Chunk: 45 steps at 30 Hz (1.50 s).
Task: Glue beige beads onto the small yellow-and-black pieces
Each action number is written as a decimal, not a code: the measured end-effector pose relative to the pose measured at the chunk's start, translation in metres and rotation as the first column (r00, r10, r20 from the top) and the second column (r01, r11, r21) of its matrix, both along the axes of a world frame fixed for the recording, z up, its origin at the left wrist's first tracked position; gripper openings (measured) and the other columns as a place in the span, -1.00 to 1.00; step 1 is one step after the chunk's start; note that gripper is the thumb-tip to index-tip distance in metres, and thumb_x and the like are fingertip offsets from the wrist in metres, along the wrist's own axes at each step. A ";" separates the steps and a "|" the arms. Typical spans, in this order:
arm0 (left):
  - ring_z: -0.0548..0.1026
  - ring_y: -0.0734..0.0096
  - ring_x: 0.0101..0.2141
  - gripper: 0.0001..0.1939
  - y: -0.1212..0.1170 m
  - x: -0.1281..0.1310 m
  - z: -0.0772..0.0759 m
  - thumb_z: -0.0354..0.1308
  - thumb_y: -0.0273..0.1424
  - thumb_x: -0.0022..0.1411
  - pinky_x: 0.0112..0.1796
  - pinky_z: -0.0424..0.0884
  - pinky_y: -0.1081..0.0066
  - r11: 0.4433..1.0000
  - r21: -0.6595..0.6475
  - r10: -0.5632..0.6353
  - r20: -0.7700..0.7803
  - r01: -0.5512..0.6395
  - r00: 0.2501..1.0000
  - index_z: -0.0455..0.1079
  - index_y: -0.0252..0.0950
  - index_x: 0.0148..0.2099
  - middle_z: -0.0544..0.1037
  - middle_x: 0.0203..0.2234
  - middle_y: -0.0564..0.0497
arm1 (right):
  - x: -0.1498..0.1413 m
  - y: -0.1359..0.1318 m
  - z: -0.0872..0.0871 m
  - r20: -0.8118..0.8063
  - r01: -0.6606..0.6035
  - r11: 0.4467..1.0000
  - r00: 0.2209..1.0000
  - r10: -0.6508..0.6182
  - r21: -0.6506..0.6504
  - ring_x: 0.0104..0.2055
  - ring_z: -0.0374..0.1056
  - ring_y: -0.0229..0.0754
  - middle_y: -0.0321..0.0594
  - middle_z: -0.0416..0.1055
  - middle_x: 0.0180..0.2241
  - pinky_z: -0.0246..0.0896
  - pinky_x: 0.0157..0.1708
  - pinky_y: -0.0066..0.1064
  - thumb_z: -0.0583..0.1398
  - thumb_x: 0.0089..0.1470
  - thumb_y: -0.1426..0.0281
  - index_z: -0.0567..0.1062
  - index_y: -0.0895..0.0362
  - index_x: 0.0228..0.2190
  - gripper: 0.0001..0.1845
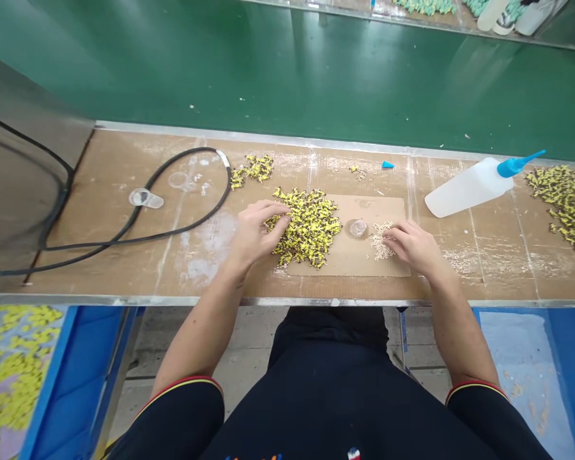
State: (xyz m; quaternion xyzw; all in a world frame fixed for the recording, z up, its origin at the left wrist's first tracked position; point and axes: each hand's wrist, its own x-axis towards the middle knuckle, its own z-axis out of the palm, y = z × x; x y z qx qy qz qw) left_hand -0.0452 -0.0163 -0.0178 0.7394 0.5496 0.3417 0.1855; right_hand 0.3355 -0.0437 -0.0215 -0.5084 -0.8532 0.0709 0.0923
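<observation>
My left hand [260,230] is at the left edge of a heap of small yellow and dark brown pieces [311,227]. Its thumb and forefinger come close together over the heap; anything between them is too small to make out. On the other side, my right hand [414,246] has its fingertips pinched at a small pile of pale beige bits [381,241]. What those fingers hold is hidden. Between the two piles stands a small clear round dish [357,229] on a flat cardboard sheet [364,263], which also lies under part of the yellow heap.
A white squeeze bottle [472,187] with a blue nozzle lies to the right, before more yellow pieces [568,204]. A blue cap [388,165] lies behind the cardboard. At left are a looped black cable [172,160] and a clear plastic scoop-like item [146,198]. Blue bins flank me below.
</observation>
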 end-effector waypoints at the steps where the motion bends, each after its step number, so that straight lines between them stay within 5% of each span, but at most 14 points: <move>1: 0.65 0.23 -0.14 -0.73 0.002 0.004 0.003 0.10 -0.23 0.31 -0.01 0.52 0.22 1.000 -0.002 -0.017 0.009 0.017 1.000 0.57 -0.23 -0.25 0.72 -0.19 -0.07 | -0.001 0.001 0.000 0.011 -0.011 1.000 1.000 0.011 -0.002 -0.11 0.45 -0.05 -0.14 0.59 -0.20 0.34 -0.24 -0.26 0.16 0.37 0.32 0.59 0.04 -0.22 -0.81; 6: 0.46 0.43 -0.50 -0.87 0.017 0.033 0.023 0.06 -0.36 0.22 -0.39 0.35 0.37 0.997 -0.057 -0.049 0.133 0.057 0.990 0.38 -0.24 -0.35 0.52 -0.55 0.06 | -0.005 0.005 0.000 0.036 -0.008 1.000 0.999 0.008 -0.018 -0.14 0.44 -0.07 -0.16 0.58 -0.27 0.31 -0.28 -0.28 0.16 0.35 0.40 0.57 0.04 -0.33 -0.78; 10: 0.28 0.54 -0.58 -0.92 0.037 0.062 0.031 0.06 -0.41 0.25 -0.49 0.19 0.41 0.991 -0.025 -0.114 0.344 0.130 0.932 0.31 -0.23 -0.33 0.37 -0.61 0.14 | -0.006 0.005 0.003 0.020 0.015 1.000 1.000 -0.014 -0.022 -0.15 0.44 -0.07 -0.15 0.56 -0.26 0.31 -0.24 -0.30 0.15 0.34 0.43 0.54 0.05 -0.32 -0.80; 16: 0.49 0.53 -0.47 -0.88 0.053 0.083 0.011 0.09 -0.40 0.30 -0.40 0.41 0.46 0.957 -0.061 -0.190 0.604 0.283 0.774 0.43 -0.28 -0.16 0.50 -0.51 0.09 | -0.007 0.004 0.004 0.029 -0.035 0.999 0.999 0.036 -0.028 -0.15 0.41 -0.06 -0.17 0.58 -0.24 0.29 -0.26 -0.29 0.15 0.37 0.34 0.58 0.01 -0.27 -0.79; 21: 0.52 0.54 -0.47 -0.55 0.042 0.080 -0.002 0.09 -0.46 0.32 -0.35 0.47 0.49 0.929 -0.065 -0.227 0.674 0.363 0.703 0.35 -0.28 0.24 0.50 -0.53 0.16 | -0.006 0.004 0.004 -0.010 -0.030 0.996 1.000 0.029 -0.080 -0.19 0.40 -0.07 -0.18 0.54 -0.29 0.30 -0.24 -0.27 0.09 0.38 0.39 0.52 0.01 -0.33 -0.75; 27: 0.47 0.58 -0.45 -0.75 0.032 0.082 0.003 0.02 -0.43 0.38 -0.34 0.44 0.50 0.898 -0.010 -0.324 0.663 0.440 0.675 0.55 -0.27 -0.16 0.51 -0.49 0.08 | -0.006 0.005 0.004 -0.029 -0.076 0.996 0.997 0.075 -0.052 -0.18 0.39 -0.05 -0.17 0.55 -0.26 0.30 -0.19 -0.25 0.13 0.38 0.32 0.53 0.00 -0.27 -0.81; 32: 0.50 0.56 -0.44 -0.75 0.033 0.083 0.002 0.04 -0.42 0.34 -0.33 0.48 0.51 0.909 -0.067 -0.229 0.744 0.411 0.628 0.56 -0.30 -0.16 0.53 -0.49 0.05 | -0.009 0.010 0.004 -0.029 -0.096 0.991 0.995 0.094 -0.090 -0.23 0.38 -0.06 -0.18 0.52 -0.31 0.29 -0.22 -0.25 0.14 0.36 0.39 0.47 0.02 -0.35 -0.81; 36: 0.51 0.54 -0.46 -0.81 0.033 0.083 0.004 0.11 -0.40 0.25 -0.35 0.49 0.49 0.908 -0.095 -0.189 0.777 0.409 0.600 0.55 -0.31 -0.22 0.55 -0.49 0.04 | -0.008 0.007 0.008 -0.177 -0.056 0.996 0.983 0.043 -0.067 -0.23 0.40 -0.07 -0.19 0.50 -0.32 0.32 -0.19 -0.23 0.10 0.35 0.42 0.41 0.01 -0.33 -0.83; 45: 0.51 0.51 -0.46 -0.79 0.028 0.088 0.006 0.12 -0.36 0.21 -0.38 0.43 0.44 0.918 -0.130 -0.180 0.706 0.375 0.685 0.56 -0.32 -0.25 0.61 -0.45 0.00 | 0.005 0.006 0.016 -0.221 0.045 0.989 0.972 -0.076 -0.143 -0.38 0.43 -0.13 -0.24 0.55 -0.39 0.36 -0.34 -0.27 0.17 0.24 0.46 0.47 0.02 -0.35 -0.87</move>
